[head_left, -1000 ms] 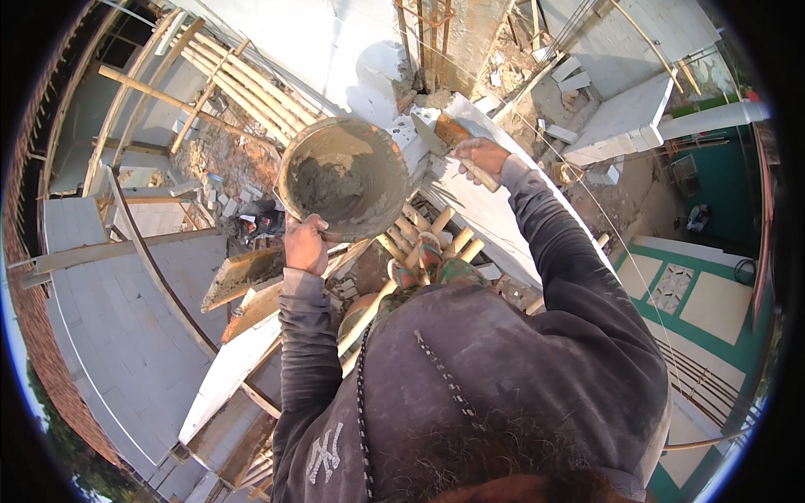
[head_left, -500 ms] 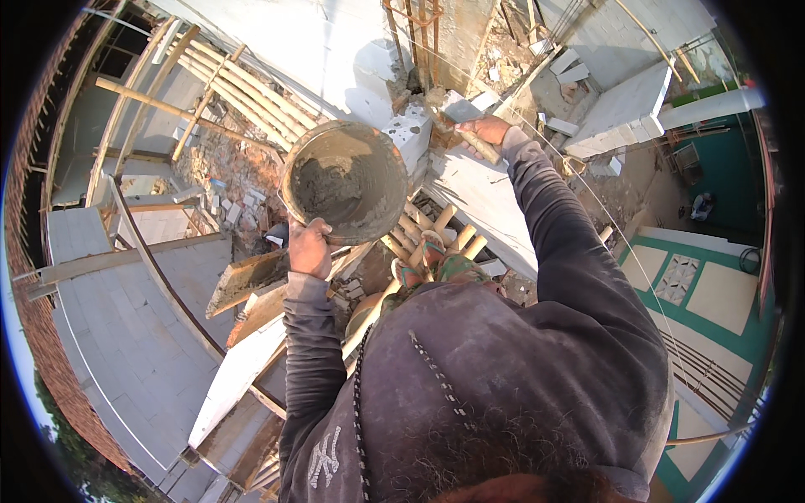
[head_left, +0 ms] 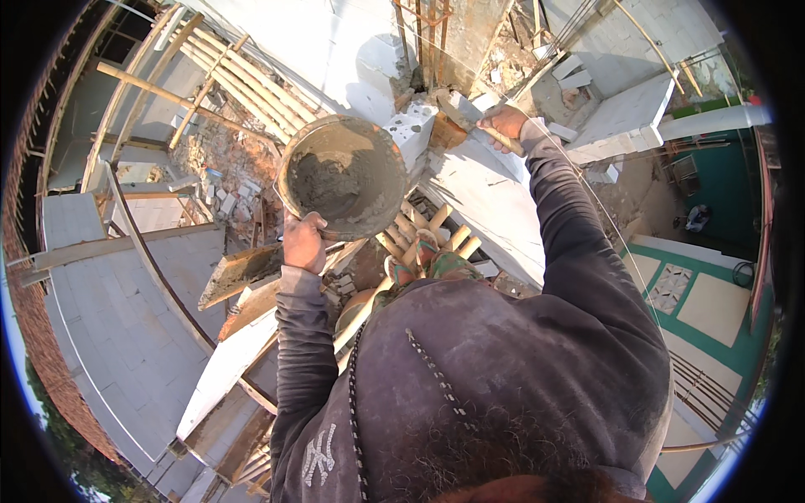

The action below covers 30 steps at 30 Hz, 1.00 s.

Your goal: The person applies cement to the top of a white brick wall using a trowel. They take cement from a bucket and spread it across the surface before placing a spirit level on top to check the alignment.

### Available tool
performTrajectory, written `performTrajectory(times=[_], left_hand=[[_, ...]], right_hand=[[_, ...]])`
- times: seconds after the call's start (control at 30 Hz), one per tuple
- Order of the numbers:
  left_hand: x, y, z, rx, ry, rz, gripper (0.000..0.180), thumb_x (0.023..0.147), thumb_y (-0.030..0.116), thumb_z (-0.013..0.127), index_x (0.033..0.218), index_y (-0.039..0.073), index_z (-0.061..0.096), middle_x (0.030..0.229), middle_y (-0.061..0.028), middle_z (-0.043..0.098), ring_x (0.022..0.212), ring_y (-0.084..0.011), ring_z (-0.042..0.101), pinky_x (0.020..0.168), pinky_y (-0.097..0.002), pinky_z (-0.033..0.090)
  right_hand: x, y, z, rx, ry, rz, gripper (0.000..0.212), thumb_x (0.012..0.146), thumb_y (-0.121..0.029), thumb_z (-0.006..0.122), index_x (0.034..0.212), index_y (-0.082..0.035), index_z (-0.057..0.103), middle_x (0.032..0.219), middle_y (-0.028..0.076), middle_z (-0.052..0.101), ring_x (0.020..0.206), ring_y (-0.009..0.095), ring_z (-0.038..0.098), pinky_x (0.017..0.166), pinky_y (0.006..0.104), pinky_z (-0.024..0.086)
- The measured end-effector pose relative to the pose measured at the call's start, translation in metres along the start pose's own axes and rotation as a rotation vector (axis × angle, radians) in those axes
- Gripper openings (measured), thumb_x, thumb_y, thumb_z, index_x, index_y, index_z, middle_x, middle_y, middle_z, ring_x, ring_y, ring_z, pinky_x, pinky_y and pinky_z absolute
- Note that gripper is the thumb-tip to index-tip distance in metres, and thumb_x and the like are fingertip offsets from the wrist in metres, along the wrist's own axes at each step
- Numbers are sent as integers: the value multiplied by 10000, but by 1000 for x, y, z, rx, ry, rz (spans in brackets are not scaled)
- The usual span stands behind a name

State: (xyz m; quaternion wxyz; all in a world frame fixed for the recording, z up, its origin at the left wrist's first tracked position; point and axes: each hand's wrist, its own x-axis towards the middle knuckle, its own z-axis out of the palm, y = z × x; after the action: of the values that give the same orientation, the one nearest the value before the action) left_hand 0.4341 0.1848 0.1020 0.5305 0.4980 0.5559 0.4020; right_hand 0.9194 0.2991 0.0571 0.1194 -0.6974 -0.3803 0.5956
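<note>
Moved: compared with a second ago, your right hand (head_left: 503, 123) and the trowel (head_left: 500, 139) sit farther right and a little higher in the frame; your left hand (head_left: 303, 243) and the bucket (head_left: 392, 163) are almost where they were.
Left hand: you are gripping the bucket at its lower-left edge, thumb at the rim.
Bucket: round, left of the upper centre, its mouth facing up toward you.
Mortar (head_left: 331, 184): grey and wet-looking, inside the bucket, with smears up the inner wall.
Right hand: your fingers are closed around the trowel's handle, right of the upper centre.
Trowel: the blade points to the upper left, over the wall end; you cannot tell from here whether it touches anything.
Wall (head_left: 495, 201): pale, running from the upper centre down toward the right, below your right hand.
Block (head_left: 411, 130): white, with grey spots, between the bucket and the trowel.
Rods (head_left: 432, 42): rusty, upright, at the top centre.
Feet (head_left: 426, 247): in sandals near the centre, beside the poles (head_left: 440, 216).
Boards (head_left: 239, 275): left of centre, below your left hand.
</note>
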Motion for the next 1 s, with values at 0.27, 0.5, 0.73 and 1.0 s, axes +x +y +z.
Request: performTrajectory(times=[0.27, 0.5, 0.73, 1.0], left_hand=[[10, -28, -12, 569, -105, 225, 142, 803, -117, 580, 892, -23, 638, 1099, -162, 561, 805, -270, 707, 590, -340, 632], [13, 3, 18, 33, -40, -115, 133, 829, -88, 523, 895, -28, 621, 1144, -157, 528, 780, -257, 723, 585, -329, 641], [9, -43, -7, 410, -24, 289, 171, 813, -38, 590, 971, 20, 620, 1088, -156, 581, 892, -272, 666, 643, -334, 618], [-3, 18, 40, -347, 12, -116, 605, 793, -59, 524, 1384, 13, 413, 1098, -101, 622, 925, -201, 624, 786, -310, 547]], right_hand=[[42, 22, -17, 288, -62, -7, 335, 1008, -385, 626, 1119, -70, 636, 833, 72, 631, 570, 164, 586, 457, 319, 482], [37, 69, 5, 773, -171, -75, 345, 1004, -409, 623, 1086, -73, 619, 835, 60, 631, 614, 147, 594, 477, 318, 506], [-74, 54, 75, 230, 58, -432, 425, 948, -335, 692, 1261, -61, 608, 854, 92, 640, 648, 185, 611, 563, 335, 530], [-141, -50, 141, -1020, 5, -348, 426, 965, -316, 578, 1278, -28, 595, 969, 239, 686, 872, 314, 716, 746, 416, 572]])
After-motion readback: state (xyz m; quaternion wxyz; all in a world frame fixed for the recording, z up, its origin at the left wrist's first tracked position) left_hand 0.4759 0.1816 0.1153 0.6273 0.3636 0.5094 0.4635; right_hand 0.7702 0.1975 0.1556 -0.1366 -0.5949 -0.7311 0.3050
